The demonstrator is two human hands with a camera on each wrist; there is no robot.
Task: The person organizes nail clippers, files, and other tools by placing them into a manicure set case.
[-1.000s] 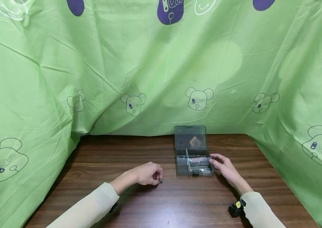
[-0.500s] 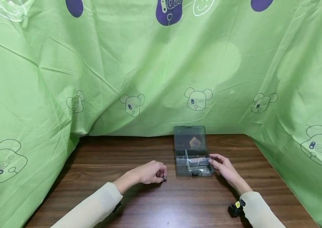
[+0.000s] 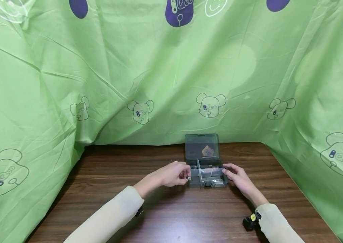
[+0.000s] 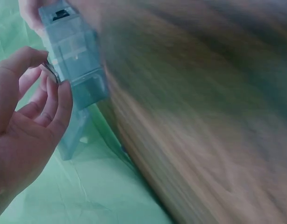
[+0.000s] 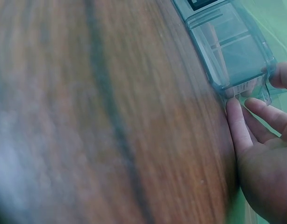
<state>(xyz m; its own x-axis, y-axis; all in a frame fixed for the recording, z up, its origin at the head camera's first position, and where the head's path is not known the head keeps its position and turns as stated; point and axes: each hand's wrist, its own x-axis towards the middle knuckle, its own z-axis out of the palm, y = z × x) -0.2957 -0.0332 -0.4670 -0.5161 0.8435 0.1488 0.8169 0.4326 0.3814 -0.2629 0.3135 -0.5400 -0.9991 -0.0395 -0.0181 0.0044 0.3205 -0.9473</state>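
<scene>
A translucent grey divided storage box (image 3: 195,185) stands on the table with its lid raised at the back. My left hand (image 3: 175,173) is at the box's left wall and pinches a small flat metallic piece (image 4: 52,73) between thumb and fingertips; its exact kind cannot be made out. At the opposite side, my right hand (image 3: 240,181) holds the box by its right wall, thumb at the rim. In the right wrist view the fingers (image 5: 238,122) touch the box's outer side. Clear strips and a pinkish item lie in the right compartments, partly hidden by the dividers.
The brown wooden table (image 3: 122,162) reaches back to a green printed cloth (image 3: 159,67) that hangs behind and at both sides. An orange-tan diamond-shaped label (image 3: 208,151) shows on the raised lid (image 3: 195,145). Upright clear dividers (image 3: 210,171) split the box.
My left hand has moved right and away from me, carrying the small metallic piece from the open table to the box's left side. The right hand and the box have stayed put.
</scene>
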